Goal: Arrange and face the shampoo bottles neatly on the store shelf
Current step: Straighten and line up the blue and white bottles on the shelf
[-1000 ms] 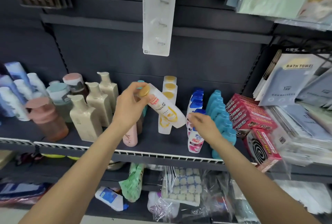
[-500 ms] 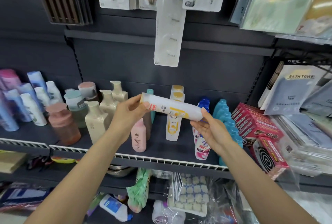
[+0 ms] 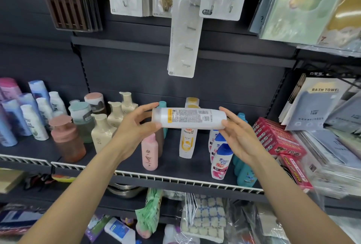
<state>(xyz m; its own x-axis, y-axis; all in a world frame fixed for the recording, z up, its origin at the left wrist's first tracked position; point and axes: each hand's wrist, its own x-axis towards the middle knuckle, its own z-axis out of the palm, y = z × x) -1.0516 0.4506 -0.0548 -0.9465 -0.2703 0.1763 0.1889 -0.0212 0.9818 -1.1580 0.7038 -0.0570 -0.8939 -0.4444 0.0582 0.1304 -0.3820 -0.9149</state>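
I hold a white Pantene shampoo bottle (image 3: 188,118) level in front of the shelf, its back label with barcode facing me. My left hand (image 3: 136,126) grips its left end between thumb and fingers. My right hand (image 3: 234,136) holds its right end with fingertips. Behind it on the dark shelf (image 3: 121,157) stand a matching Pantene bottle (image 3: 187,144), a pink bottle (image 3: 149,152), a teal-capped bottle (image 3: 163,106), blue-capped white bottles (image 3: 220,159) and teal bottles (image 3: 245,173).
Cream pump bottles (image 3: 103,130) and a pink pump bottle (image 3: 66,138) stand at left, blue and white bottles (image 3: 23,114) farther left. Red boxes (image 3: 279,138) and towel packs (image 3: 320,110) lie at right. Hook packs (image 3: 183,44) hang above. A white rail (image 3: 175,179) edges the shelf.
The bottle went from tilted in my left hand to level between both hands, and turned so its back label faces me. My right hand left the blue-capped bottle and took its right end.
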